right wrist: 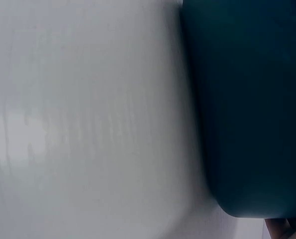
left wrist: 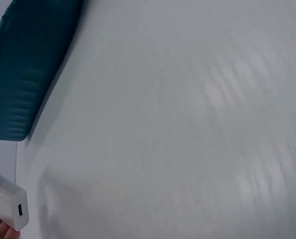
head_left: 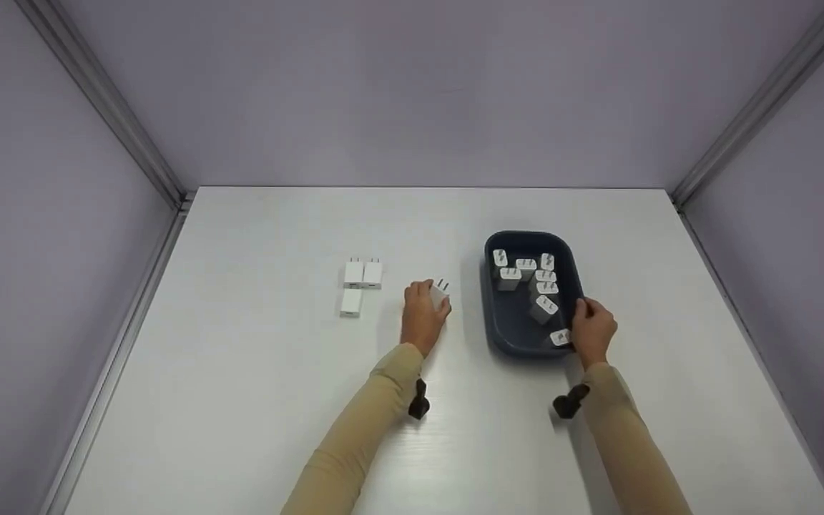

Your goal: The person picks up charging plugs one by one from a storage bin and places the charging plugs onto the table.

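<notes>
A white plug-in charger (head_left: 440,292) with two metal prongs is pinched in my left hand (head_left: 423,315), left of the dark blue bin. In the left wrist view the port end of this charger (left wrist: 11,205) shows between the fingertips. My right hand (head_left: 593,330) grips the right rim of the bin (head_left: 519,342) near its front corner. Several white chargers (head_left: 544,309) stand in the bin, most with prongs up. In the right wrist view the bin's side wall (right wrist: 252,109) fills the right part, with a bit of the hand below it.
Three more white chargers lie on the table left of my left hand: two side by side (head_left: 373,275) and one (head_left: 350,303) in front of them. Pale walls (head_left: 412,93) enclose the white table (head_left: 254,400) at the back and sides.
</notes>
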`<state>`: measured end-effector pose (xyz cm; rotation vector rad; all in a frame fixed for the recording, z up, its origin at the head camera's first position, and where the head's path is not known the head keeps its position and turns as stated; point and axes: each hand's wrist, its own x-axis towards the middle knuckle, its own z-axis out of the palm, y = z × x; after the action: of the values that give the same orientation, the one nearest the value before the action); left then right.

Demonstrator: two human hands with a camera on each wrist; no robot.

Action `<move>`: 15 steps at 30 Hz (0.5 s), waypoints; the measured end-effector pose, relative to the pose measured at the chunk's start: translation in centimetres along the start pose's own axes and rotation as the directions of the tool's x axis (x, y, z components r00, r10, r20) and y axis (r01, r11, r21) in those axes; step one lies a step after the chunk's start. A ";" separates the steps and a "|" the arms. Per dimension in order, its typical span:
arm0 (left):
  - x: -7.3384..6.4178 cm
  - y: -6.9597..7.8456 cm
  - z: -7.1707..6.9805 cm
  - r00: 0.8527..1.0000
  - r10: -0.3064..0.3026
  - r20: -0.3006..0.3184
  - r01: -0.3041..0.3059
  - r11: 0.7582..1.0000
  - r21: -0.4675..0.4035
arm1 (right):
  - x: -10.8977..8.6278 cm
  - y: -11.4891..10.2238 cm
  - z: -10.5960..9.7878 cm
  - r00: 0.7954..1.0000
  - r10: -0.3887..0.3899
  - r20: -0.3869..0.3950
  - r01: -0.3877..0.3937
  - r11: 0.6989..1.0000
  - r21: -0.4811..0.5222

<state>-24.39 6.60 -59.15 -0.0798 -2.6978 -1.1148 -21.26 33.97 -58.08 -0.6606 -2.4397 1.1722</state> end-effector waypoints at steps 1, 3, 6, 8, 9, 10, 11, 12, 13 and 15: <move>-0.1 -0.2 -0.1 1.000 -0.001 -0.008 0.001 1.000 0.005 | 0.0 0.0 0.0 1.000 0.002 0.003 -0.002 1.000 0.004; -0.2 -0.5 -0.3 1.000 0.000 -0.025 0.000 1.000 0.020 | -0.1 0.0 0.0 1.000 0.007 0.011 -0.007 1.000 0.010; -0.3 -0.9 -0.7 0.999 -0.007 -0.048 0.009 0.999 0.049 | -0.1 0.0 0.0 0.999 0.021 0.030 -0.021 1.000 0.022; -0.2 -1.1 -0.9 0.998 -0.020 -0.065 0.024 0.998 0.057 | -0.1 0.0 0.0 0.999 0.027 0.039 -0.028 0.999 0.027; -0.2 -1.1 -1.0 0.997 -0.028 -0.071 0.032 0.998 0.057 | 0.0 0.0 0.0 0.999 0.028 0.041 -0.029 0.999 0.031; -0.1 -1.2 -1.1 0.996 -0.037 -0.078 0.042 0.998 0.057 | 0.0 -0.1 -0.1 0.999 0.027 0.040 -0.029 0.999 0.031; 0.0 -1.3 -1.2 0.995 -0.048 -0.082 0.052 0.997 0.054 | 0.0 -0.1 -0.1 0.999 0.025 0.038 -0.026 0.999 0.032; 0.0 -1.4 -1.3 0.995 -0.057 -0.085 0.061 0.997 0.049 | 0.0 -0.1 -0.1 0.999 0.023 0.035 -0.024 0.999 0.032; 0.1 -1.5 -1.3 0.994 -0.065 -0.087 0.069 0.996 0.047 | 0.0 0.0 0.0 0.999 0.021 0.032 -0.022 0.999 0.030; 0.1 -1.8 -1.5 0.993 -0.079 -0.086 0.084 0.995 0.048 | -0.1 0.0 0.0 1.000 0.018 0.023 -0.018 0.999 0.028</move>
<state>-24.49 4.28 -59.36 0.0845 -2.6745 -1.0459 -21.20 33.98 -58.09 -0.6661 -2.4364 1.2249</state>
